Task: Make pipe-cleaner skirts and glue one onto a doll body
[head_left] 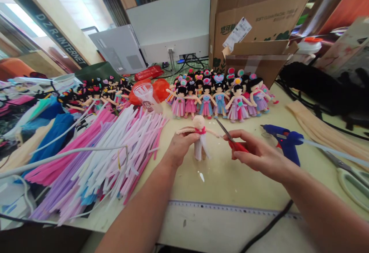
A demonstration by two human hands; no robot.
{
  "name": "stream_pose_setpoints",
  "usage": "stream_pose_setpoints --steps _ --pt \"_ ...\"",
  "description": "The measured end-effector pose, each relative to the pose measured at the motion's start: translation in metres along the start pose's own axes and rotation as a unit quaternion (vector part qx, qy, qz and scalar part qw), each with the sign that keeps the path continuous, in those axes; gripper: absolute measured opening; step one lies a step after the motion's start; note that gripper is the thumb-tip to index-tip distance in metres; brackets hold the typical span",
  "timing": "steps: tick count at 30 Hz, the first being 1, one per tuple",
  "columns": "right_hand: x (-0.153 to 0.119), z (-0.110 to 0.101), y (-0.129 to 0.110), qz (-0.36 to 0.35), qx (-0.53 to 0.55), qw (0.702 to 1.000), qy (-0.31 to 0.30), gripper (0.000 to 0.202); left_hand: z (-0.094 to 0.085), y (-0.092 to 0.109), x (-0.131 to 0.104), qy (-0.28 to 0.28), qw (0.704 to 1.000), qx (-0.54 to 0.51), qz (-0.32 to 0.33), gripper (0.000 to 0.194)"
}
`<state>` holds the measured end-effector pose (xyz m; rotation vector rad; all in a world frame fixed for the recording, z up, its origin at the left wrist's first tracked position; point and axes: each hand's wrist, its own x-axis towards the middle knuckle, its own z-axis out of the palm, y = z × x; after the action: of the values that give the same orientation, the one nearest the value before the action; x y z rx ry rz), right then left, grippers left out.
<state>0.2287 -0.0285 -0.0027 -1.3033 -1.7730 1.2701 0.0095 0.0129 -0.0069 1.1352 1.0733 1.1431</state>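
My left hand [182, 145] is closed on a small pipe-cleaner doll [199, 150], pinching it at the body below its outstretched arm. The doll has a plain pale head without hair, a pink-red band at the neck and a white skirt, and it is held upright over the table. To its right, my right hand [250, 151] is closed round the red handles of a small pair of scissors [226, 131]. Their dark blades point up and left, near the end of the doll's arm but seemingly apart from it.
Finished dolls [206, 101] stand in rows behind. Bundles of pipe cleaners [109, 157] cover the left side. At right lie a blue glue gun [284, 139], large white-handled scissors [353, 180] and beige pipe cleaners [323, 130]. A plastic cup [146, 96] and cardboard box [259, 11] stand farther back.
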Motion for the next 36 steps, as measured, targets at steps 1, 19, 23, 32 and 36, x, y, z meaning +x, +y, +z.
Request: stream_pose_setpoints --steps 1,19,23,32,36 --pt "0.0003 0.0006 0.0007 -0.028 -0.035 0.999 0.014 0.046 0.0000 0.0004 -0.0001 -0.001 1.000 0.010 -0.001 0.011" --pt "0.0041 0.0009 0.0099 -0.230 -0.288 0.925 0.094 0.051 0.0017 0.0043 -0.0027 0.004 0.994 0.106 -0.002 0.016" --pt "0.0040 0.0014 0.0091 -0.239 -0.289 0.922 0.096 0.048 0.0005 0.0040 -0.0030 -0.007 0.991 0.134 0.011 0.015" --pt "0.0038 0.0014 0.0075 -0.238 -0.326 0.909 0.102 0.044 0.0010 0.0072 -0.0077 -0.010 0.974 0.221 0.041 0.013" --pt "0.0038 0.0022 0.0076 -0.245 -0.339 0.902 0.109 0.044 0.0015 0.0065 -0.0080 -0.010 0.972 0.230 0.041 0.013"
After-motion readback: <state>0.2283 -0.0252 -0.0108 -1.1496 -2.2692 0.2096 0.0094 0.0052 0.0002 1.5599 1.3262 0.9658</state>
